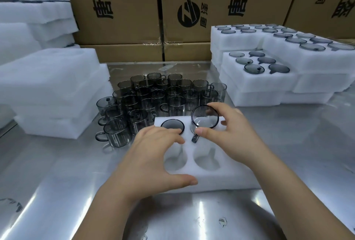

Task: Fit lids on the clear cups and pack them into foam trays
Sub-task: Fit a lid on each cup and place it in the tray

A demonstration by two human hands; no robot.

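The right hand (228, 124) pinches the cup (205, 117) by its rim at the foam tray (221, 178)'s far-right pocket, handle pointing near; the left hand (153, 149) rests flat on the tray.

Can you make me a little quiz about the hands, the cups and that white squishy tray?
1. True or false: the right hand pinches a round dark-rimmed clear lid at the far right pocket of the white foam tray.
2. How many empty pockets can you see in that tray? A) none B) two C) five
3. Fill in: the loose smoky-grey handled cups stand on the shiny table, which is made of ______.

Key: 1 true; 2 B; 3 metal.
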